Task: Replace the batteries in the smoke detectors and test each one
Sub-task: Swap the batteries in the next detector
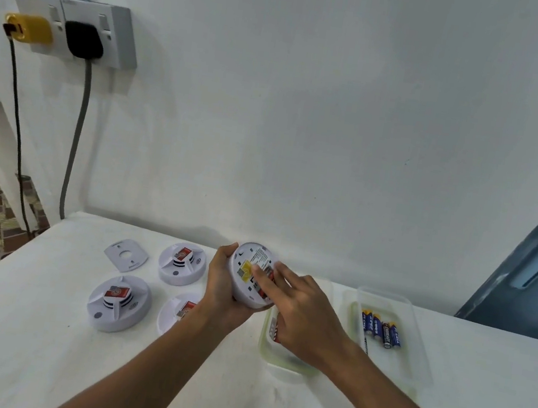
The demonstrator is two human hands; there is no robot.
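- My two bare forearms enter from the bottom edge and cross the white table (14, 358) — they are the nearest items to the camera.
- My left hand (224, 287) grips the round white plastic smoke detector (243, 279) by its rim, thumb on the far edge and fingers curled under it. The unit is held above the table, tilted with its back face toward me.
- My right hand (297, 315) has its fingers extended, the fingertips pressing on the red-labelled batteries in the detector's rear compartment, just beside a yellow sticker (246, 269).
- Below my right hand sits a clear plastic container (266, 345); its contents are mostly hidden.
- Just right of it lies a clear plastic tray (416, 328) holding several blue cylindrical batteries (381, 332).
- Left of my left hand, three more round white smoke detectors rest on the table: one at the back (183, 262), one at the front left (118, 303), one (178, 312) partly hidden by my left forearm.
- A flat white mounting plate (125, 254) lies at the far left.
- On the wall — a double socket with a yellow plug (29, 28) and a black plug (83, 39).
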